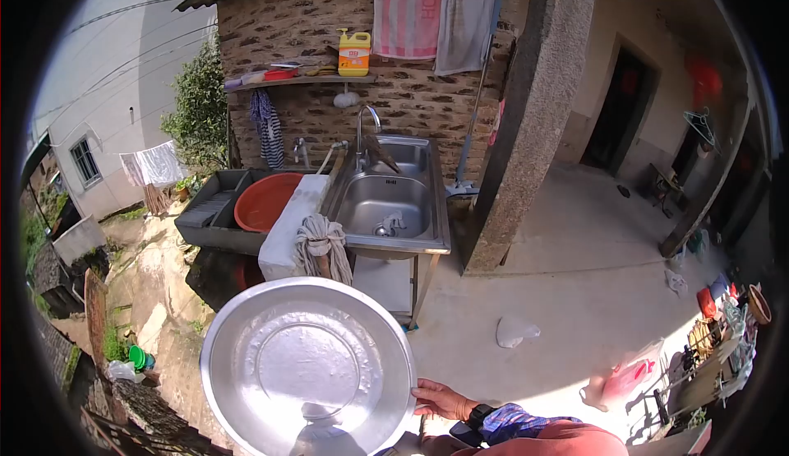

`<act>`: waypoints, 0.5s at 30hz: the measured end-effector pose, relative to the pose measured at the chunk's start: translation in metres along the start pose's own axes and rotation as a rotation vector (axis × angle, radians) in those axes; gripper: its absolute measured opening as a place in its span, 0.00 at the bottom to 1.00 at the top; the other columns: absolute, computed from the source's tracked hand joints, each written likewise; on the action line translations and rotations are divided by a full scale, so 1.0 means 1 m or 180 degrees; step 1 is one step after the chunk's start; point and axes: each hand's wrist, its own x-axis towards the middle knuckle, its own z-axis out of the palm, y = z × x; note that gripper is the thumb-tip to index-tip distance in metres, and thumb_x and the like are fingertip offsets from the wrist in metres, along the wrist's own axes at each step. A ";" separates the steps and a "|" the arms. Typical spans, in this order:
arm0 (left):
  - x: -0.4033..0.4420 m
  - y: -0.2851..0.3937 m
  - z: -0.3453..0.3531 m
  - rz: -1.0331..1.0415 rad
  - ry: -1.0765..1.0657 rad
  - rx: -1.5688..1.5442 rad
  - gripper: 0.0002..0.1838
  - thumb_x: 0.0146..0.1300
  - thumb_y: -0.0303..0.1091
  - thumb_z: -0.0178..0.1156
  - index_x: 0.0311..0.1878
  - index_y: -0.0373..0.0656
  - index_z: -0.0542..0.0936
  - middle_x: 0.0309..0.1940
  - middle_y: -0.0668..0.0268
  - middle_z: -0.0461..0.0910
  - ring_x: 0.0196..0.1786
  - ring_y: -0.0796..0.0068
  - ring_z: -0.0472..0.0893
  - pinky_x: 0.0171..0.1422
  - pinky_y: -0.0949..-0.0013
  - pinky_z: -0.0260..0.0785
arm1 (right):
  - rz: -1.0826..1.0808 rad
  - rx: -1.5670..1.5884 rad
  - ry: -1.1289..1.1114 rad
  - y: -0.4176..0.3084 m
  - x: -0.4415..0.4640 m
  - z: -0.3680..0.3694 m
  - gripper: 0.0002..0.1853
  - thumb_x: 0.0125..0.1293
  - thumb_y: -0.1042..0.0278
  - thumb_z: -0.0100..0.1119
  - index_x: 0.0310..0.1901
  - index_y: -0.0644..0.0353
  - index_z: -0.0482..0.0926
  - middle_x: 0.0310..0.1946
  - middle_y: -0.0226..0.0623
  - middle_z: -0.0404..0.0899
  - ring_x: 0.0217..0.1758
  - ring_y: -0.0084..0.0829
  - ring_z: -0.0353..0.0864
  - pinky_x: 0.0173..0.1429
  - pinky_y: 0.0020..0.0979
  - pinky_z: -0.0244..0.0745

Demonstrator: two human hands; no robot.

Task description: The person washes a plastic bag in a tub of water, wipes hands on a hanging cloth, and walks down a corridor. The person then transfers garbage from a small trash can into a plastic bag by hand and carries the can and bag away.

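Observation:
A large round metal basin (308, 361) is tilted so that its inside faces me, at the lower left of the centre. My right hand (441, 398) grips its right rim, with the thumb on the inner side. My left hand does not show. Beyond the basin stands a steel sink (386, 205) with a curved tap (370, 119) and a crumpled whitish thing near its drain. A mop head of pale strands (322, 242) hangs at the sink's left, just past the basin's far rim.
An orange-red tub (267, 201) sits in a grey stone trough (201, 219) at the left. A shelf (300, 81) holds a yellow jug (354, 53). A concrete pillar (534, 119) rises right of the sink. Plastic bags (515, 332) lie on the floor.

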 end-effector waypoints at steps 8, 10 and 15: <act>0.022 0.013 0.031 0.0342 0.0440 -0.1721 0.30 0.49 0.22 0.58 0.60 0.34 0.70 0.44 0.61 0.76 0.46 0.64 0.79 0.53 0.62 0.74 | 0.1022 -0.1532 0.2564 0.096 -0.108 -0.215 0.11 0.65 0.61 0.60 0.46 0.55 0.82 0.39 0.35 0.84 0.37 0.33 0.83 0.38 0.38 0.81; 0.042 0.005 0.026 0.0250 0.0421 -0.1725 0.27 0.49 0.23 0.59 0.56 0.34 0.72 0.43 0.62 0.77 0.45 0.65 0.79 0.52 0.62 0.74 | 0.1101 -0.1209 0.2880 0.116 -0.150 -0.260 0.09 0.67 0.64 0.58 0.46 0.53 0.82 0.35 0.36 0.84 0.33 0.34 0.84 0.34 0.37 0.81; -0.014 0.105 0.104 -0.0145 0.0882 -0.1849 0.21 0.54 0.28 0.59 0.53 0.33 0.74 0.44 0.61 0.77 0.46 0.65 0.80 0.51 0.61 0.76 | 0.0623 -0.0827 0.3379 0.146 -0.226 -0.298 0.12 0.67 0.64 0.58 0.50 0.54 0.79 0.36 0.35 0.84 0.32 0.32 0.83 0.33 0.35 0.80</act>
